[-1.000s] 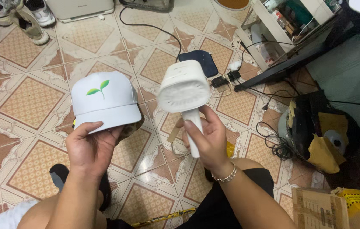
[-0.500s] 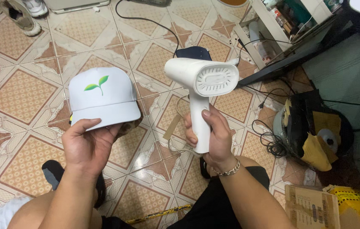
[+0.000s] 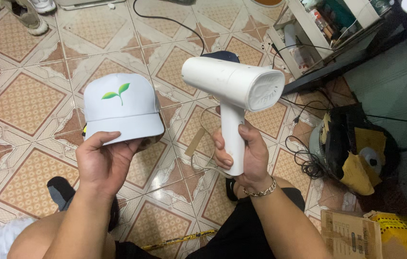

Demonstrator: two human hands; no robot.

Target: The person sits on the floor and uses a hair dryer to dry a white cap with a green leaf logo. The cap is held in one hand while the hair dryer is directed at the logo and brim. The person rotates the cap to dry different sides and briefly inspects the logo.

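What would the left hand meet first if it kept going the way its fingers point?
The left hand already grips the brim of the white cap; beyond it, probably only the tiled floor, though depth is unclear.

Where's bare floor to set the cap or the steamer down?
Free: the patterned tile floor left of the white leaf-logo cap in the left hand, below the shoes. Also the tiles between both forearms. Crowded: right of the white plastic handheld steamer in the right hand, with tangled black cables, fan and cardboard boxes.
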